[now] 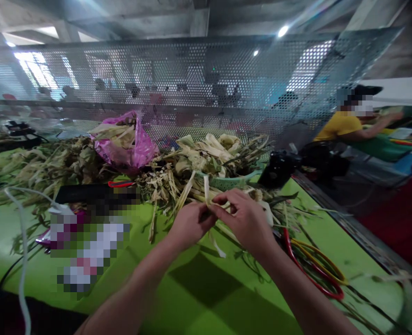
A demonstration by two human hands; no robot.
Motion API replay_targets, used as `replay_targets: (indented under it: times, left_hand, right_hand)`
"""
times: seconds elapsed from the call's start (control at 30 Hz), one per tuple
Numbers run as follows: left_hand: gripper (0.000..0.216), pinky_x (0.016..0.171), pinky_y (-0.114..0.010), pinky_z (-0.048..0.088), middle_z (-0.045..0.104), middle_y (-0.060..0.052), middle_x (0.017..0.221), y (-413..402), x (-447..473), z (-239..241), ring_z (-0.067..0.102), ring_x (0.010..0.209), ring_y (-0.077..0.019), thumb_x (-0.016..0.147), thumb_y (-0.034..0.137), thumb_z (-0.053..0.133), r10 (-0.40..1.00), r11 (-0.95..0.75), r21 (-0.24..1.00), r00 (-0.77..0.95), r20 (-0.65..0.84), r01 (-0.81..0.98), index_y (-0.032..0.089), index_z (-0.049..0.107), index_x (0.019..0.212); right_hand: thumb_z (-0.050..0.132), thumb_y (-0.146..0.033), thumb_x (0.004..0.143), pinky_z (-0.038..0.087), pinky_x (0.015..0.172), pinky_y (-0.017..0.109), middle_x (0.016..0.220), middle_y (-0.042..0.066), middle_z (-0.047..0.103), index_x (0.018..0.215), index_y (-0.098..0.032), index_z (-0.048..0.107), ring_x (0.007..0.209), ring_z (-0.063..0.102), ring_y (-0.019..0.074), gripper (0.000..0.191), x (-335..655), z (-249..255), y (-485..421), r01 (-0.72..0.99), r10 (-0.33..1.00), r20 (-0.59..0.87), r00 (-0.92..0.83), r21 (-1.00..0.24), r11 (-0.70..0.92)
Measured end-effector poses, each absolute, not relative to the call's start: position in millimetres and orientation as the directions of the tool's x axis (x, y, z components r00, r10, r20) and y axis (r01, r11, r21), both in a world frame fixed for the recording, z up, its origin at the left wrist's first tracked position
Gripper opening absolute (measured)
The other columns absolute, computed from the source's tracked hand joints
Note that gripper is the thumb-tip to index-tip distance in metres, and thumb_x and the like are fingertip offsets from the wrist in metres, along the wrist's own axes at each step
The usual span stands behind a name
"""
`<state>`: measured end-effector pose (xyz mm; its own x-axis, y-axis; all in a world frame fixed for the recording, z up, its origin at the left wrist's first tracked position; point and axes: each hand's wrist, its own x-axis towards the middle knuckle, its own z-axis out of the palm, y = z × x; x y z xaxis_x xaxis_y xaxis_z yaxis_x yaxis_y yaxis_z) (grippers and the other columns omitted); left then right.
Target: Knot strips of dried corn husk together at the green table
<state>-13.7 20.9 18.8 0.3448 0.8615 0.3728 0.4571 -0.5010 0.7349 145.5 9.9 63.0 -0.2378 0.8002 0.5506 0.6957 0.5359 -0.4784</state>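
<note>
Pale strips of dried corn husk (206, 190) pass between my two hands, which meet above the green table. My left hand (192, 225) has its fingers curled and pinched on the husk. From the other side, my right hand (244, 216) pinches the same husk between thumb and fingers; one strip end hangs below. Just behind the hands stands a green basket (223, 183) heaped with dried husks (219, 151). Red-handled scissors (314, 274) lie to the right of my right forearm, beside a yellow loop (319, 260).
A pink plastic bag (132, 149) of husks sits at the back left near piled leaves (62, 165). A white cable (22, 246) crosses the table (226, 298) at left. Behind rises a perforated metal screen (178, 74). A person in yellow (341, 124) sits at right.
</note>
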Motion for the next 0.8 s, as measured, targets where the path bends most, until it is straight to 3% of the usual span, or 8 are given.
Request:
replay_targets:
  times: [0.1,0.27,0.5,0.6,0.67,0.8]
  left_hand:
    - [0.028,0.061,-0.026,0.034,0.058,-0.005,0.069,18,-11,21,0.05,0.066,-0.0167,0.085,0.038,0.05,0.841,-0.532,0.706,0.391,0.375,0.467,0.017,0.065,0.073]
    - [0.031,0.059,-0.025,0.034,0.059,-0.006,0.07,16,-6,18,0.05,0.064,-0.0167,0.087,0.04,0.046,0.867,-0.479,0.751,0.38,0.323,0.455,0.017,0.065,0.076]
    - [0.026,0.058,-0.026,0.031,0.055,-0.004,0.065,14,-3,17,0.044,0.058,-0.0146,0.084,0.032,0.049,0.852,-0.489,0.749,0.427,0.302,0.447,0.018,0.061,0.065]
    - [0.026,0.059,-0.026,0.032,0.055,-0.003,0.067,15,-3,15,0.043,0.059,-0.0137,0.084,0.036,0.05,0.855,-0.42,0.842,0.459,0.242,0.339,0.017,0.062,0.07]
    - [0.03,0.06,-0.025,0.034,0.057,-0.004,0.071,16,-4,16,0.044,0.062,-0.0137,0.083,0.043,0.052,0.877,-0.278,0.939,0.452,0.161,0.204,0.016,0.064,0.078]
    - [0.049,0.06,-0.024,0.035,0.058,-0.003,0.073,16,-7,20,0.043,0.063,-0.0124,0.084,0.058,0.044,0.94,-0.073,0.995,0.329,0.09,-0.065,0.014,0.067,0.087]
  right_hand:
    - [0.059,-0.026,0.082,0.04,0.065,0.028,0.079,0.003,0.062,0.078,-0.02,0.062,0.072,0.056,0.0168,0.008,143,58,14,0.633,0.85,0.452,-0.272,-0.581,0.511]
    - [0.057,-0.023,0.08,0.04,0.064,0.027,0.074,0.001,0.059,0.075,-0.019,0.059,0.071,0.053,0.0159,0.006,141,53,17,0.47,0.873,0.421,-0.245,-0.736,0.487]
    - [0.061,-0.025,0.076,0.042,0.067,0.028,0.072,0.001,0.056,0.072,-0.019,0.059,0.072,0.053,0.0164,0.007,137,46,20,0.36,0.885,0.44,-0.15,-0.81,0.463]
    - [0.061,-0.025,0.078,0.043,0.068,0.029,0.075,0.002,0.059,0.074,-0.019,0.06,0.075,0.056,0.0175,0.007,135,47,19,0.375,0.889,0.429,-0.163,-0.806,0.458]
    - [0.058,-0.026,0.082,0.045,0.073,0.03,0.082,0.003,0.063,0.081,-0.019,0.063,0.08,0.058,0.0186,0.008,137,50,17,0.403,0.863,0.478,-0.165,-0.766,0.501]
    - [0.053,-0.024,0.089,0.038,0.093,0.038,0.11,0.005,0.066,0.109,-0.024,0.063,0.103,0.055,0.0218,0.023,145,61,16,0.583,0.721,0.668,-0.185,-0.517,0.627]
